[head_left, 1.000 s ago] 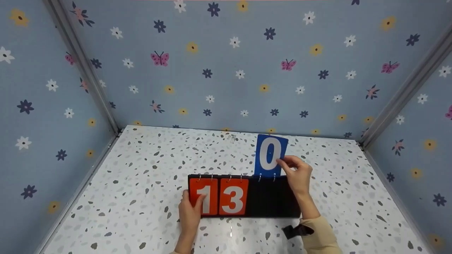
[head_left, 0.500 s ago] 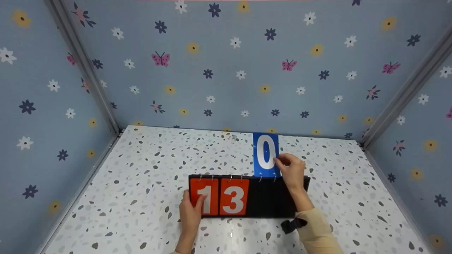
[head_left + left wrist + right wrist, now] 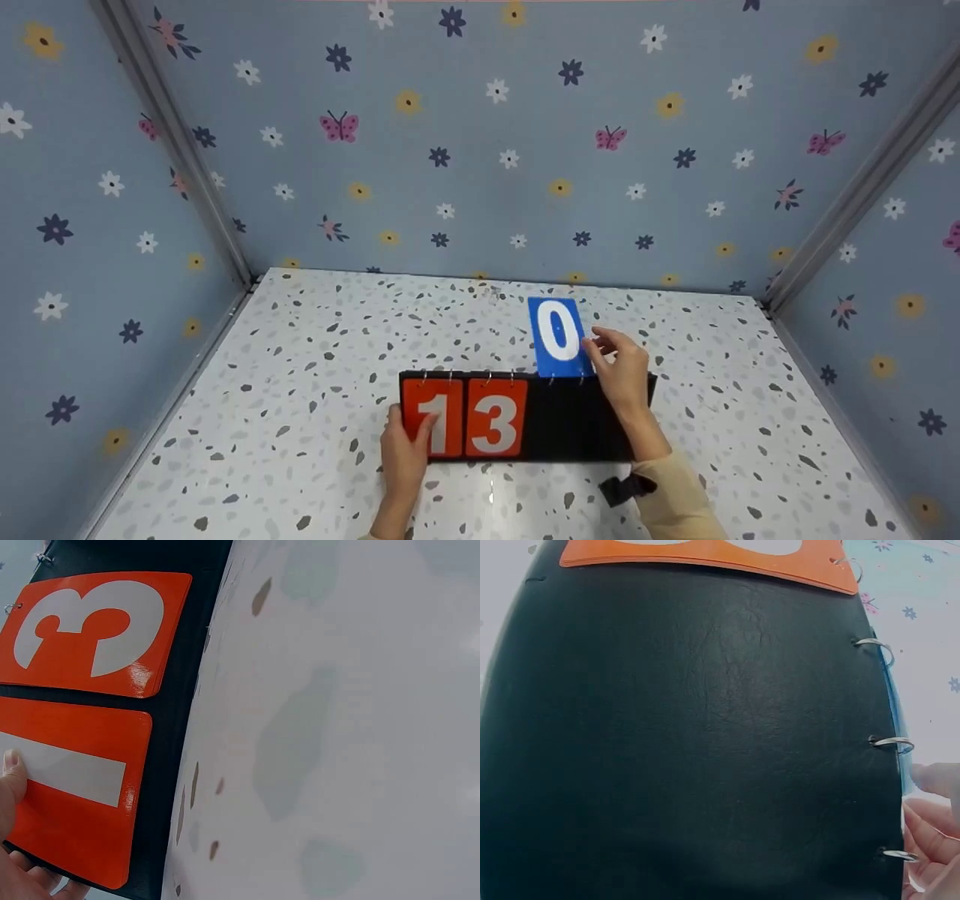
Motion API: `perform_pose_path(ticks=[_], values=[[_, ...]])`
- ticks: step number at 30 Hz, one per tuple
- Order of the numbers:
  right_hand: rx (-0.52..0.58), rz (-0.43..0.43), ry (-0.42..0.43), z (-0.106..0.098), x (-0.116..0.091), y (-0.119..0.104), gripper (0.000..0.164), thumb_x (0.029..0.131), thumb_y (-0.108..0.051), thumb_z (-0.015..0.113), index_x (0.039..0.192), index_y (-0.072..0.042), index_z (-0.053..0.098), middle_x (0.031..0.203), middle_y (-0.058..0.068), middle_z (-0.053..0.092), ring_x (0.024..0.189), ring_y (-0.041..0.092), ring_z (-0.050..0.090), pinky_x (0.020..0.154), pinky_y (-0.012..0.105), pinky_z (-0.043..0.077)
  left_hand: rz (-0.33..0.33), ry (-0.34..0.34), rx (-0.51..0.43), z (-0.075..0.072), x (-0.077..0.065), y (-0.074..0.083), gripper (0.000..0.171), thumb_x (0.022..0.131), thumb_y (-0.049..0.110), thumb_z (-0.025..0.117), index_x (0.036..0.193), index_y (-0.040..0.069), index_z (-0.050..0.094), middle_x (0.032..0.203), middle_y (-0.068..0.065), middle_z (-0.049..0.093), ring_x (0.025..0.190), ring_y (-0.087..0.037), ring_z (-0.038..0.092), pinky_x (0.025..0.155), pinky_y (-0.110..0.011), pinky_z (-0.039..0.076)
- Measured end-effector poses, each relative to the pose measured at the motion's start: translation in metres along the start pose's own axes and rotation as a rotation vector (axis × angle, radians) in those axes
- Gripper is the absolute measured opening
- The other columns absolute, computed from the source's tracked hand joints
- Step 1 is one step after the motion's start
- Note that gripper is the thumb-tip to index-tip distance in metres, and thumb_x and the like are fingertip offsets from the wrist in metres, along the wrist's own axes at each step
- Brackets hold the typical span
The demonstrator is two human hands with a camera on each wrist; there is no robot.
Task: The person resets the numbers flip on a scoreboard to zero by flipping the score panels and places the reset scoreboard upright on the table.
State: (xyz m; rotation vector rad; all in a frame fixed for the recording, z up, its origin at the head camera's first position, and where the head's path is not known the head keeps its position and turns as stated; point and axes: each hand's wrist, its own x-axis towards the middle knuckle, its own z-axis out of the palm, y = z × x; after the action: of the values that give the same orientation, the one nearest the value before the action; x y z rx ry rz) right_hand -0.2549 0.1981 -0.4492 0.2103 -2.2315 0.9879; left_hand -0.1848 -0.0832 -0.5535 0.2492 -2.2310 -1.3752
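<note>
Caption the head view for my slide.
Left hand grips the flip scoreboard; right hand beside the blue 0 card.

Soft light, glints on red cards (image 3: pixel 82 825), blurred left-wrist tabletop (image 3: pixel 375 727).

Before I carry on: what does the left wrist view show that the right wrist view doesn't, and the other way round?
Only the left wrist view: the left hand, its thumb on the red 1 card.
Only the right wrist view: the right hand beside the blue card, seen nearly edge-on.
Both: the black board, metal rings and the red 3 card, cut off in the right wrist view.
</note>
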Motion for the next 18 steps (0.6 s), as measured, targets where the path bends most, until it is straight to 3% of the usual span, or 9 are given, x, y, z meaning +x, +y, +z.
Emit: perform_pose_path(ticks=[6,11,18], values=[[0.053,-0.060,0.069,-0.010,-0.010,0.001,0.016,0.075,-0.004,0.072,0.090,0.001,0.068,0.074,0.008,0.066,0.064,0.019,0.060,0.057,0.031,0.046,-0.012,-0.024,-0.016,-0.002,-0.001,0.002,0.039,0.081,0.026,0.068,0.104,0.003,0.048,0.087,-0.008,0.060,0.079,-0.019,0.057,0.071,-0.034,0.046],[0.113,-0.026,0.127,-0.021,-0.024,0.001,0.013,0.077,-0.002,0.070,0.089,0.001,0.068,0.076,0.008,0.065,0.064,0.019,0.059,0.060,0.025,0.046,-0.009,-0.025,-0.020,-0.006,-0.002,0.004,0.047,0.081,0.026,0.068,0.113,0.000,0.047,0.098,-0.011,0.057,0.093,-0.023,0.055,0.082,-0.037,0.043],[0.153,0.026,0.231,-0.043,-0.045,-0.013,0.016,0.072,0.008,0.070,0.088,0.008,0.065,0.078,0.016,0.063,0.066,0.026,0.056,0.060,0.026,0.042,0.064,0.083,0.081,-0.008,-0.012,0.014,0.055,0.079,0.017,0.071,0.118,-0.004,0.040,0.111,-0.018,0.045,0.101,-0.030,0.045,0.086,-0.043,0.040]])
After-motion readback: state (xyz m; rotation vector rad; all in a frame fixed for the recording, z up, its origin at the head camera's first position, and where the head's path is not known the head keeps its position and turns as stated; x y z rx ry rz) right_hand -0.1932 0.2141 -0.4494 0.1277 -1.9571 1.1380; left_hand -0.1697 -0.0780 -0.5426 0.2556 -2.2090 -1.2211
